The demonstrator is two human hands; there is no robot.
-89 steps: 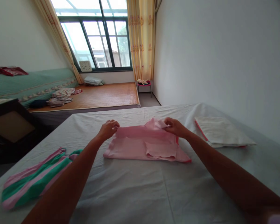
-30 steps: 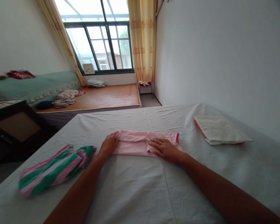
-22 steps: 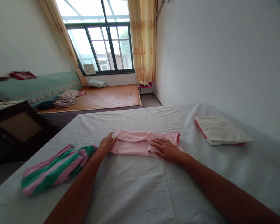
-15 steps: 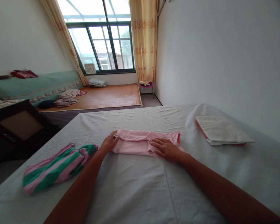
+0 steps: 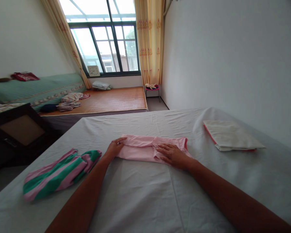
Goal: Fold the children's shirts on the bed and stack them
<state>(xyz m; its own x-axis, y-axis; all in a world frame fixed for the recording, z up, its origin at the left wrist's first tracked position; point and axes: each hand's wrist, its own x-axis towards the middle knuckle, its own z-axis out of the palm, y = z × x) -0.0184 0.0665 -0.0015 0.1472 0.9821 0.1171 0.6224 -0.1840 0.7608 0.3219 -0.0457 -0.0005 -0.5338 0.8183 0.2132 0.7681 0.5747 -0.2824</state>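
Pink garment (image 5: 145,149): left hand (image 5: 114,148) pinches its end in a closed grip, right hand (image 5: 172,155) presses flat, fingers spread.

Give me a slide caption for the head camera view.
Both hands, left and right, rest on a folded pink garment on a white bed.

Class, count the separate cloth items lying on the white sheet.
3: a pink garment under both hands, a striped garment at left, a folded white cloth at right.
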